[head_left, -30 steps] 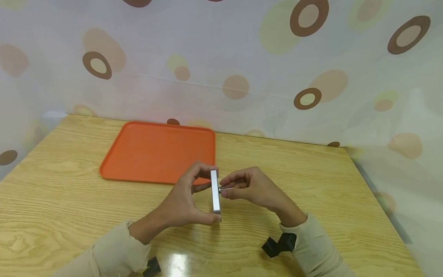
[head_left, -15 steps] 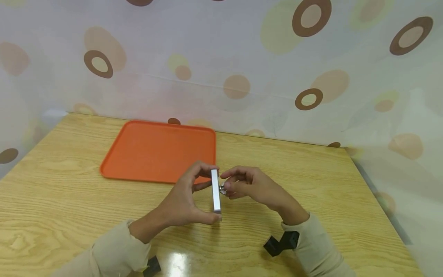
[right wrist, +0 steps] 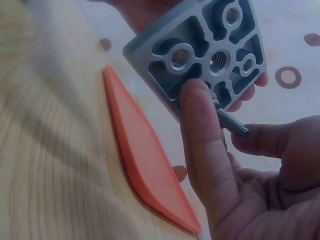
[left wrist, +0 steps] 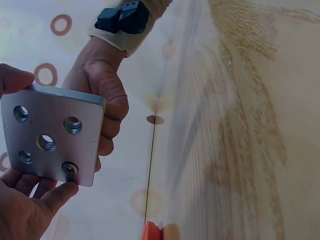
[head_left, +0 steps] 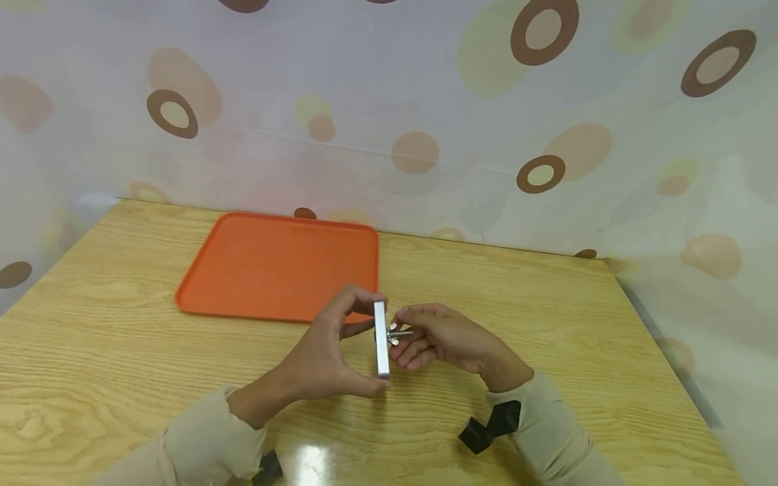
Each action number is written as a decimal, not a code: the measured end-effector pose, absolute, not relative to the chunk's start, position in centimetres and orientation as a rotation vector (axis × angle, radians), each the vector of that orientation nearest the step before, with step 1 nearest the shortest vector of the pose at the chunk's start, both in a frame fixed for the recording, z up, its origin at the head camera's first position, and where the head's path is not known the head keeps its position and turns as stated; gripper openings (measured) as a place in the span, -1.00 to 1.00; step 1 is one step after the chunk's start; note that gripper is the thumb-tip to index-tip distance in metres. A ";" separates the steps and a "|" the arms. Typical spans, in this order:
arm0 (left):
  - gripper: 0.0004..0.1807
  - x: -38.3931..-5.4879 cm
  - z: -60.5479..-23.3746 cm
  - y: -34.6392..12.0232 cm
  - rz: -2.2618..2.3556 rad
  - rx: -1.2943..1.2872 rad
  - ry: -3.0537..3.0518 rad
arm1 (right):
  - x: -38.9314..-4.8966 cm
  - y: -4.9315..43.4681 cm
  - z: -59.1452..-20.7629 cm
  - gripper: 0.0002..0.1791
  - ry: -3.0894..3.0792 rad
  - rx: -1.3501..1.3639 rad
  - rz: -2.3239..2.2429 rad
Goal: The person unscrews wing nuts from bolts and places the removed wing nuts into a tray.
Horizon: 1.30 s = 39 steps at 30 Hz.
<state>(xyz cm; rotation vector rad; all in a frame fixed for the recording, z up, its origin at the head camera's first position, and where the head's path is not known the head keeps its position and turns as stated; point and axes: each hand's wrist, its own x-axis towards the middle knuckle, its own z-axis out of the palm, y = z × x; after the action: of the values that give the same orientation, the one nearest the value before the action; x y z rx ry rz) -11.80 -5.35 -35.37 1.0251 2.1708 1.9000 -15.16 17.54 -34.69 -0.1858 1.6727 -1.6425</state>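
My left hand [head_left: 316,354] holds a square metal plate [head_left: 381,337] upright by its opposite edges, thumb on the near edge and fingers on the far one. In the left wrist view the smooth face of the plate [left wrist: 82,145] shows several holes, the middle one threaded, and a bolt head [left wrist: 70,168] sits in a corner hole. On the ribbed side, the threaded bolt [right wrist: 235,125] sticks out. A wing nut [head_left: 393,327] sits on it close against the plate. My right hand [head_left: 452,337] has its fingers about the wing nut, a finger hiding most of it in the right wrist view; its thumb is by the bolt's end.
An orange tray [head_left: 279,266] lies on the wooden table [head_left: 516,290], behind and left of my hands. A patterned cloth [head_left: 413,81] hangs behind the table and along its sides. Small black devices [head_left: 489,428] are strapped at my wrists.
My right hand has turned at the wing nut: its fingers have rolled over, and the wings and bolt end now show between them. My left hand and the plate have hardly moved.
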 end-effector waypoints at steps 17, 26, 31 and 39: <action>-0.12 -11.6 -35.4 -5.2 1.868 1.007 2.174 | -15.0 17.5 -34.5 -0.82 1.706 -0.258 -1.642; -0.14 -11.7 -35.6 -5.2 1.858 1.023 2.173 | -14.8 17.7 -34.4 -0.86 1.757 -0.317 -1.626; -0.14 -11.6 -35.5 -5.2 1.853 1.026 2.174 | -14.8 17.8 -34.2 -0.86 1.795 -0.367 -1.600; -0.11 -11.6 -35.4 -5.2 1.862 0.991 2.170 | -15.0 17.9 -34.2 -0.79 1.834 -0.426 -1.567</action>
<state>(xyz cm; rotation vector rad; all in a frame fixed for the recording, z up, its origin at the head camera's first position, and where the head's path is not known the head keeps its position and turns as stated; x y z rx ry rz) -11.62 -5.17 -35.37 0.9908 2.1704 1.8617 -15.01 17.94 -34.16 -0.4263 1.8342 -1.5667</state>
